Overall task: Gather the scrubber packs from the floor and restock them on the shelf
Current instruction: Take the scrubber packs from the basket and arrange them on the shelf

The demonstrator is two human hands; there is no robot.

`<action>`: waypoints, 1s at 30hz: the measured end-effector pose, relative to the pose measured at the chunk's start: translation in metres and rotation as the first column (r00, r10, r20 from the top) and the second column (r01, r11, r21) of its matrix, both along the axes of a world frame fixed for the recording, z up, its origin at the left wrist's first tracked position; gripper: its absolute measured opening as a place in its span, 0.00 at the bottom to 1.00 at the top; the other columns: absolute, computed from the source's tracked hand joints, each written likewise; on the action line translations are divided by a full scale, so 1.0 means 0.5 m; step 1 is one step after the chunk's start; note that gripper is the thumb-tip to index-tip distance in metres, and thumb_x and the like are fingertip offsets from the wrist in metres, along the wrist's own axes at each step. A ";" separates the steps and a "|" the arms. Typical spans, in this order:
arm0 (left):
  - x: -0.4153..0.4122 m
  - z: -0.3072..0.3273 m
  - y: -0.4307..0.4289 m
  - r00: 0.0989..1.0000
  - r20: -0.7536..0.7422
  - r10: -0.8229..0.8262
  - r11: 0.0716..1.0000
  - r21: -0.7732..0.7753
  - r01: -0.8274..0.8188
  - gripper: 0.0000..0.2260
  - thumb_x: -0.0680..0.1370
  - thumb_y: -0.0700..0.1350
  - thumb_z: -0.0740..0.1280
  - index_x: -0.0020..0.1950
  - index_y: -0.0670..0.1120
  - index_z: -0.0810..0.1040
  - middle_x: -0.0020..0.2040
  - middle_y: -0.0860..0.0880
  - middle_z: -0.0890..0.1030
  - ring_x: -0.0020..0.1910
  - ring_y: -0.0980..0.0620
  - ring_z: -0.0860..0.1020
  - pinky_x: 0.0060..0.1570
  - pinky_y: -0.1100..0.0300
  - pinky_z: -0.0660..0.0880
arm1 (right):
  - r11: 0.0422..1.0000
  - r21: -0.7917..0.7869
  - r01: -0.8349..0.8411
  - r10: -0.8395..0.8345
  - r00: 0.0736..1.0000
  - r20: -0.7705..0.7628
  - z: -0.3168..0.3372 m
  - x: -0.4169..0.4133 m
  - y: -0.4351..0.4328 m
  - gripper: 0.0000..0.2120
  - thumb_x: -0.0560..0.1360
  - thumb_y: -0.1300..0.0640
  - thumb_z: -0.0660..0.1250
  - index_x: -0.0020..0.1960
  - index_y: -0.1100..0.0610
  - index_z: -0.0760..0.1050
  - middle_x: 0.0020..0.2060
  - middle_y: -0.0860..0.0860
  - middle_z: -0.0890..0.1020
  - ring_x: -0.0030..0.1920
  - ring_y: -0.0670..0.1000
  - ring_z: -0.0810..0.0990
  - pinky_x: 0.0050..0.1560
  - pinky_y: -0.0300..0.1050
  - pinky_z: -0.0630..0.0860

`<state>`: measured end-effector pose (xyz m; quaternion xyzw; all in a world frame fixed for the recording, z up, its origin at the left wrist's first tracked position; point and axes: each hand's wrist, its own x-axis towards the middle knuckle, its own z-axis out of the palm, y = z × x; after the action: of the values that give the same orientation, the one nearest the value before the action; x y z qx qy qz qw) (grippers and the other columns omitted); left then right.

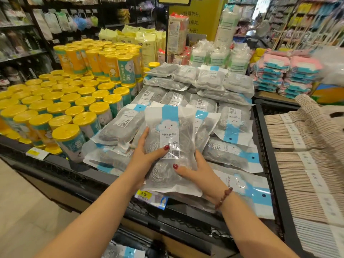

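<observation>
A clear scrubber pack (172,131) with a blue stripe and steel-wool balls inside is held between both hands over the front of the black wire shelf (268,146). My left hand (144,153) grips its left edge, thumb across the front. My right hand (193,170) holds its lower right side, thumb on the front. Beneath and behind it lie several more scrubber packs (230,153) in overlapping rows, with a further heap (210,81) at the back. One more pack (124,253) shows at the bottom edge, low beside the shelf base.
Yellow-lidded canisters (61,107) crowd the shelf section to the left. Beige banded stacks (305,159) fill the section to the right. A yellow price tag (145,194) hangs on the front rail. Pink and blue cloth bundles (286,73) stand at the back right.
</observation>
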<state>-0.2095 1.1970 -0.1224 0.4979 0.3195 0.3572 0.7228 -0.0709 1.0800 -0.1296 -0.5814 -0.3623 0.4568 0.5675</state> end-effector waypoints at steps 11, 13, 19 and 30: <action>0.136 -0.068 -0.044 0.918 -0.385 -0.098 0.879 0.399 0.261 0.24 0.73 0.46 0.75 0.67 0.55 0.73 0.60 0.51 0.78 0.59 0.55 0.77 0.51 0.73 0.73 | 0.877 -0.033 0.480 -0.481 0.876 -0.048 -0.019 0.234 -0.091 0.21 0.73 0.64 0.71 0.62 0.51 0.70 0.55 0.51 0.82 0.51 0.51 0.83 0.53 0.47 0.81; 0.148 -0.091 -0.047 0.865 -0.501 -0.030 0.772 0.538 0.339 0.25 0.72 0.49 0.76 0.67 0.53 0.74 0.65 0.54 0.75 0.63 0.58 0.72 0.57 0.75 0.68 | 0.859 -0.083 0.505 -0.507 0.862 -0.002 -0.039 0.276 -0.101 0.26 0.72 0.63 0.73 0.67 0.56 0.69 0.59 0.55 0.81 0.54 0.54 0.83 0.59 0.55 0.78; 0.172 -0.121 -0.034 0.758 -0.651 0.039 0.672 0.579 0.462 0.32 0.72 0.51 0.75 0.73 0.54 0.69 0.77 0.52 0.62 0.76 0.52 0.56 0.74 0.56 0.56 | 0.836 -0.161 0.525 -0.493 0.847 0.202 -0.067 0.308 -0.099 0.28 0.68 0.58 0.77 0.66 0.55 0.71 0.59 0.57 0.80 0.55 0.55 0.81 0.59 0.54 0.77; 0.176 -0.126 -0.031 0.730 -0.680 0.074 0.638 0.595 0.489 0.33 0.72 0.52 0.74 0.75 0.57 0.66 0.77 0.52 0.61 0.76 0.51 0.55 0.74 0.55 0.55 | 0.841 -0.194 0.505 -0.147 0.559 0.816 -0.089 0.269 -0.063 0.35 0.76 0.40 0.65 0.78 0.46 0.55 0.79 0.50 0.44 0.77 0.57 0.46 0.75 0.54 0.49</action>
<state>-0.1213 1.1815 -0.1856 0.8737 0.3099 0.1668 0.3358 0.0634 1.0485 -0.1742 -0.8820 -0.3490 0.1097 0.2970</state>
